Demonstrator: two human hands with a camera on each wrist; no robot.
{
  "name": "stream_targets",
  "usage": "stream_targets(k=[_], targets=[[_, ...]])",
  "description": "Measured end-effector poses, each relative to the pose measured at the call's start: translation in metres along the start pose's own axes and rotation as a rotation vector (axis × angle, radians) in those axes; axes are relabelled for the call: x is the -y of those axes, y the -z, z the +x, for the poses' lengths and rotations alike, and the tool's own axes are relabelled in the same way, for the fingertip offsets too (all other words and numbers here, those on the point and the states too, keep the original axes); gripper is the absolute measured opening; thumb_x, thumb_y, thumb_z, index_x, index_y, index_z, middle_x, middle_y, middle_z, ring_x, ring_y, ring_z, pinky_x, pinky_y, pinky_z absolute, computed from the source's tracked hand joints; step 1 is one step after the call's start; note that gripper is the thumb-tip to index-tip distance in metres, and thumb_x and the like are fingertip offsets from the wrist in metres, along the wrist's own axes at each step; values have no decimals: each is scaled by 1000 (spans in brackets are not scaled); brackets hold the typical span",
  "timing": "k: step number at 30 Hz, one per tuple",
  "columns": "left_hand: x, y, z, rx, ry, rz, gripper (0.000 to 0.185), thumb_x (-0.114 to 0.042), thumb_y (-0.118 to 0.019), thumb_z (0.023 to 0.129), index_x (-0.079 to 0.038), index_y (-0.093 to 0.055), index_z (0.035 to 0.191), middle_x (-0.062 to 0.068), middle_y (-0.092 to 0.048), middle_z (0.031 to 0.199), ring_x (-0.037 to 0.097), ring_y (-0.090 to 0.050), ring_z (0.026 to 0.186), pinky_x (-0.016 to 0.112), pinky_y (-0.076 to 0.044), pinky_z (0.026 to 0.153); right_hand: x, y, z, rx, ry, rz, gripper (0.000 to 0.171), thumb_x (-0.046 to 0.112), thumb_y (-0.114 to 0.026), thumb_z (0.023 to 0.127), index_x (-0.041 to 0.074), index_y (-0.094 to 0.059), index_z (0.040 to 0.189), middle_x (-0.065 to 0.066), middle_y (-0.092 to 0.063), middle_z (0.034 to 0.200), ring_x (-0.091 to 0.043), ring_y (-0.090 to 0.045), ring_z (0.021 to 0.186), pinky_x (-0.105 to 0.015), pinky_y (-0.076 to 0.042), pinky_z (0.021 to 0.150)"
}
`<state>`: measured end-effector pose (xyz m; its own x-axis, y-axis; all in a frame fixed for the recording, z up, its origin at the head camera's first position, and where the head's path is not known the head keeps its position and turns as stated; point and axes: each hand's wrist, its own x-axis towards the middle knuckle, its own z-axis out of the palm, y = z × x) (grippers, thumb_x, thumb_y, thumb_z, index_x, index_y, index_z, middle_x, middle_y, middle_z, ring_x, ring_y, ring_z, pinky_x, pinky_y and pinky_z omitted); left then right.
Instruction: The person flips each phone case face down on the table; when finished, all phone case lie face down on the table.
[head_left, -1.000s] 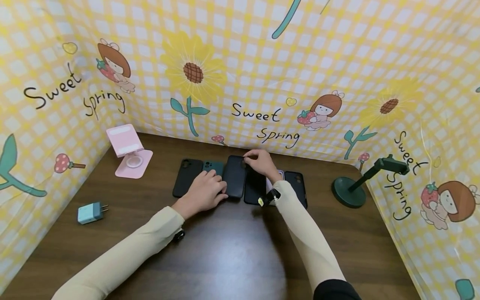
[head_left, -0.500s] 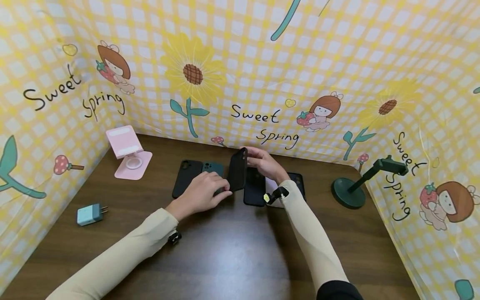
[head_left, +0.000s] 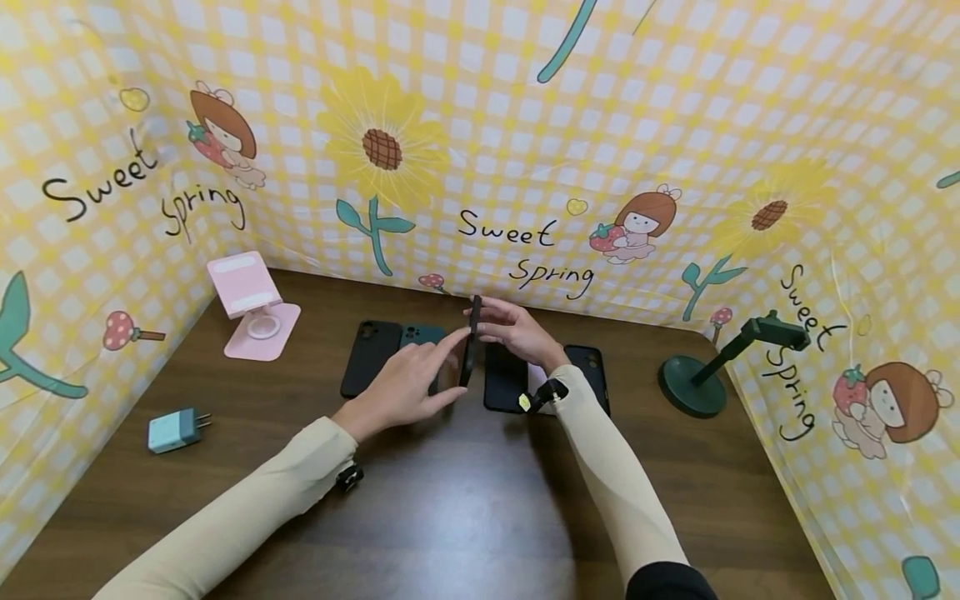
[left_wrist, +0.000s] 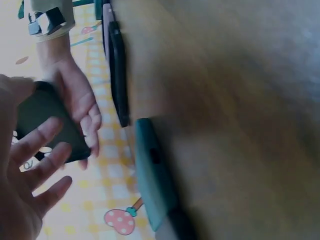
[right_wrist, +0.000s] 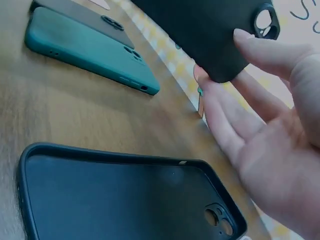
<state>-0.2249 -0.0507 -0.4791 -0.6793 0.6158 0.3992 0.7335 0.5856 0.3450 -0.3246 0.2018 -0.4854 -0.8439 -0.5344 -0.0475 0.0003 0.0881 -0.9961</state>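
Mid head view, R hand point(head_left: 522, 335) pinches raised blk case point(right_wrist: 205, 35), L hand point(head_left: 401, 387) w/ fingers apart; may drop onto green case point(right_wrist: 90, 55) if pinch slips.

Partly obscured items

Green phone case point(head_left: 422, 335), near worktop's point(head_left: 450, 500) far edge: lower part covered by left grip point(head_left: 405, 379). Lilac item point(head_left: 536, 375): mostly hidden behind right wrist point(head_left: 557, 358). Held black case point(right_wrist: 200, 30): cropped by right wrist view's upper edge.

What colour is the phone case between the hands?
The case is black, clearest in the right wrist view.
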Motion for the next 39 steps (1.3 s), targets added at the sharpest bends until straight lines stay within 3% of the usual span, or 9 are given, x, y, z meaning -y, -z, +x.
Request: stream_targets(k=[3, 7, 12, 22, 32, 39], targets=[[1, 4, 3, 32, -31, 56, 95, -45, -76, 92, -16, -23, 165, 4, -74, 102, 16, -62, 81, 37, -51, 77, 5, -2, -2, -68, -39, -178, 49, 14, -64, 102, 12, -53, 150, -15, -54, 153, -29, -60, 134, -45, -53, 107], [1, 8, 6, 38, -52, 108, 89, -47, -79, 89, -10, -39, 159, 6, -70, 127, 23, -67, 104, 42, -54, 87, 9, -3, -3, -111, -72, -314, 51, 22, -70, 99, 11, -56, 148, -10, -58, 151, -27, -59, 136, -46, -49, 111], [2, 6, 7, -3, -25, 160, 90, -53, -81, 85, -5, -48, 153, 8, -68, 128, 26, -64, 109, 44, -53, 91, 10, -1, -2, -115, -81, -372, 48, 24, -72, 98, 14, -61, 143, -10, -63, 145, -27, -62, 131, -47, -48, 112], [4, -3, 1, -62, 64, 220, 95, -61, -79, 82, -3, -50, 151, 12, -70, 121, 30, -66, 107, 42, -52, 85, 16, 0, -2, -117, -55, -452, 47, 22, -72, 97, 19, -62, 143, -9, -60, 148, -28, -64, 126, -47, -52, 105], [8, -7, 14, 103, 225, 208, 111, -72, -75, 79, 2, -41, 155, 17, -67, 129, 34, -62, 114, 46, -51, 94, 25, 8, 3, -79, -40, -515, 46, 14, -71, 98, 12, -62, 142, -15, -60, 145, -32, -65, 121, -47, -54, 101], [8, -15, 19, 214, 278, 221, 116, -77, -71, 78, 4, -39, 155, 19, -61, 139, 36, -57, 123, 48, -49, 101, 17, 9, 4, -56, -52, -594, 44, 13, -71, 98, 13, -64, 141, -10, -62, 145, -32, -63, 126, -46, -53, 104]])
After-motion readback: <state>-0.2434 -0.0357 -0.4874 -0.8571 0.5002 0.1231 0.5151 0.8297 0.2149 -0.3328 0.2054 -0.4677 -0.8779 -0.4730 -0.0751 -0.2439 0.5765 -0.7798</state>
